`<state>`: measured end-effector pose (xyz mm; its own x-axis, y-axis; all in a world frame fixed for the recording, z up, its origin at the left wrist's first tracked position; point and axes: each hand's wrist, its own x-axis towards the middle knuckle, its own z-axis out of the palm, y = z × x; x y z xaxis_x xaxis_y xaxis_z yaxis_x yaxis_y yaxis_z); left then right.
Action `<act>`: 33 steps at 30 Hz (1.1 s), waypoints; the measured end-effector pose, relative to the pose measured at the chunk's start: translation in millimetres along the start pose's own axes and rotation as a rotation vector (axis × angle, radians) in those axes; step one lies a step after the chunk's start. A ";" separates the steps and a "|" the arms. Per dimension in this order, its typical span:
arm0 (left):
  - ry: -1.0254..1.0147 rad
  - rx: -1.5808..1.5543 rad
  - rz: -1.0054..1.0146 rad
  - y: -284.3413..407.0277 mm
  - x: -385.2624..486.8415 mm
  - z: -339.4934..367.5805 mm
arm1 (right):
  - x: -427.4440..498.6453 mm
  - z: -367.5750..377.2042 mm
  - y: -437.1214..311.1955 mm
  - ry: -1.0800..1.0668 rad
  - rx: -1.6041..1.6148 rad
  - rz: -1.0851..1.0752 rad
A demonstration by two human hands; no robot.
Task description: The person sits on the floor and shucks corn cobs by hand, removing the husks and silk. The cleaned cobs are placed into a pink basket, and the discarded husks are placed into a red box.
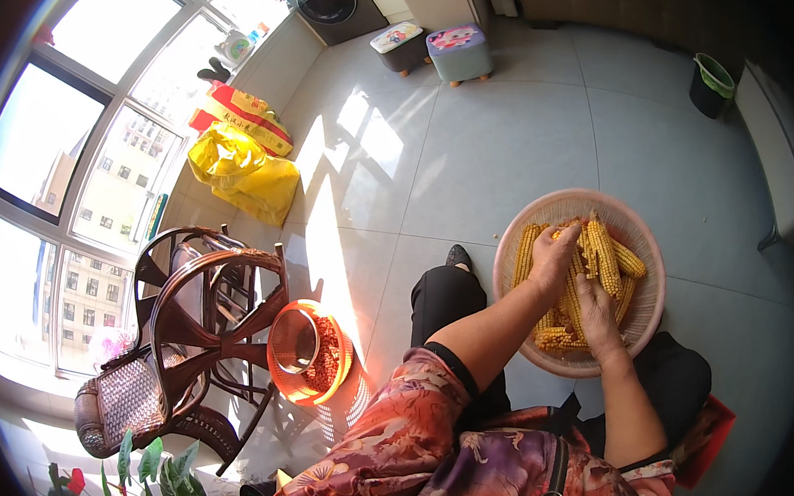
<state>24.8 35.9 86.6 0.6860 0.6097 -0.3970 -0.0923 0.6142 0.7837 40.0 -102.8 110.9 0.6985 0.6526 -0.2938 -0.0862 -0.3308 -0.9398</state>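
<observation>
A round pink plastic basket (653, 314) stands in front of me, filled with yellow corn cobs (602, 252). Over its left half, my left hand (553, 255) grips the upper end of a partly shelled corn cob (573, 264). Lower down, my right hand (597, 311) holds the near end of that cob, with the thumb laid against it. Whole cobs lie around and beneath both hands. Some loose kernels show at the bottom of the basket, partly hidden by the cobs.
To the left, an orange basket (346, 360) holds corn cob pieces and a metal bowl (293, 341), beside dark rattan chairs (222, 340). Yellow bags (256, 181) stand by the window. Two stools (460, 53) are further off; a black bin (709, 89) stands at the right.
</observation>
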 end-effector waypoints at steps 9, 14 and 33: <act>0.057 0.074 0.031 1.2 -4.9 5.0 | 12.5 2.3 31.9 0.069 0.186 -0.006; 0.045 0.053 0.024 8.4 -11.0 10.6 | 12.9 -0.9 24.7 0.071 0.338 0.121; -0.038 -0.058 0.009 20.7 0.2 -4.2 | 2.7 -3.9 12.0 -0.012 -0.149 -0.232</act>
<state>20.0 50.8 100.7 0.7117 0.5968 -0.3705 -0.1401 0.6375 0.7576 43.6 -107.7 99.5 0.6792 0.7300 -0.0766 0.1810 -0.2677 -0.9463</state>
